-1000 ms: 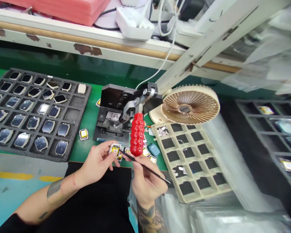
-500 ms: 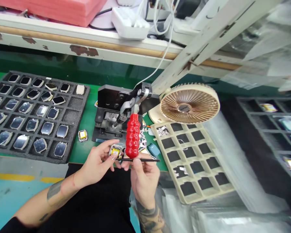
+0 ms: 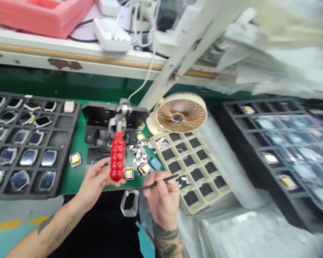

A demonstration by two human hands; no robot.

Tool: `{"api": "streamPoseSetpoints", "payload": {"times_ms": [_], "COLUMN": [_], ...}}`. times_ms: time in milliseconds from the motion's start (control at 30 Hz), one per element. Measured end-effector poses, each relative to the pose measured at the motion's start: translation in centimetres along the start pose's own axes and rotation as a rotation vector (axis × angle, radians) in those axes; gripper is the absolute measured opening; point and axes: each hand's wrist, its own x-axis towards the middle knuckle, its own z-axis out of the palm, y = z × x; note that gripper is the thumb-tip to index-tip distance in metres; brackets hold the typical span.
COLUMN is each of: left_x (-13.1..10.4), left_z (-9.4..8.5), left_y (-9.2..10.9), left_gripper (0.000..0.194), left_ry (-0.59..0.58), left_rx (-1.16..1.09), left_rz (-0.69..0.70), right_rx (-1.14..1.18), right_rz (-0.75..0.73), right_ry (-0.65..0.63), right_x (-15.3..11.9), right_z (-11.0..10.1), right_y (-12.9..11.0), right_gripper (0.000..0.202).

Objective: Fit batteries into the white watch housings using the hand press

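Observation:
My right hand [image 3: 163,191] holds slim black tweezers [image 3: 150,185] between thumb and fingers, slanting across in front of me. A translucent watch-shaped frame [image 3: 129,203] shows just left of the tweezers' end, over my dark clothing; whether they grip it is unclear. My left hand [image 3: 97,179] has curled fingers reaching behind the red handle [image 3: 117,157] of a toggle clamp, which hides their tips and whatever they hold. Close by on the green bench lie opened watch cases with yellow and white insides, one case [image 3: 129,173] beside the handle and another [image 3: 144,168] farther right.
Behind the handle stands the black clamping fixture [image 3: 97,118]. A grey foam tray [image 3: 61,139] of watches is at left, with a single case [image 3: 75,158] beside it. Rightward are a fan [image 3: 180,113], a beige compartment tray [image 3: 187,157], white scraps [image 3: 140,154] and a black tray [image 3: 231,143].
The view has swung right. My right hand has moved rightward with the tweezers. The watch case seen in my left hand is out of sight, and the translucent frame has come into view.

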Motion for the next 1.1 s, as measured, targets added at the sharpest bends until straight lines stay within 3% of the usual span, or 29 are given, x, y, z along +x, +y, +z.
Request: {"api": "streamPoseSetpoints", "payload": {"times_ms": [67,100,200,267,333,500,667,800,900,1100], "left_x": [0.0,0.0,-0.3,-0.5,-0.5,-0.4,-0.8,-1.2,-1.3,-1.5], "left_z": [-0.3,-0.4,-0.6,-0.8,-1.2,-2.8,-3.0,-2.6,-2.5,-2.7], "left_y": [-0.1,-0.2,-0.4,-0.7,-1.1,-1.5,-1.5,-1.4,-1.4,-1.7], "left_gripper": [0.061,0.063,0.068,0.071,0.071,0.051,0.046,0.044,0.041,0.036], "left_ry": [0.038,0.038,0.013,0.007,0.003,-0.083,-0.018,-0.013,-0.018,-0.072], "left_rx": [0.029,0.064,0.161,0.205,0.245,0.371,0.401,0.426,0.463,0.527], "left_rz": [-0.021,-0.024,-0.016,-0.005,0.004,0.032,0.105,0.124,0.147,0.168], "right_rx": [-0.03,-0.102,-0.392,-0.565,-0.725,-0.887,-0.802,-0.944,-1.051,-1.361], "right_rz": [-0.074,-0.184,-0.634,-0.819,-0.872,-0.873,-0.553,-0.622,-0.693,-0.652], "right_ry": [0.043,0.151,0.679,0.929,0.968,0.633,0.225,-0.088,-0.127,-0.193], "right_x": [1.2,1.9,4.5,5.7,6.0,3.4,0.3,-0.8,-0.8,-0.8], "right_z": [-1.9,-3.0,-5.5,-6.3,-6.6,-6.3,-5.3,-4.1,-3.8,-4.5], "right_y": [-3.5,-5.2,-8.8,-9.3,-8.3,-3.0,1.0,3.2,4.4,5.5], "right_gripper": [0.036,0.04,0.032,0.023,0.021,0.007,0.025,0.049,0.052,0.045]}}
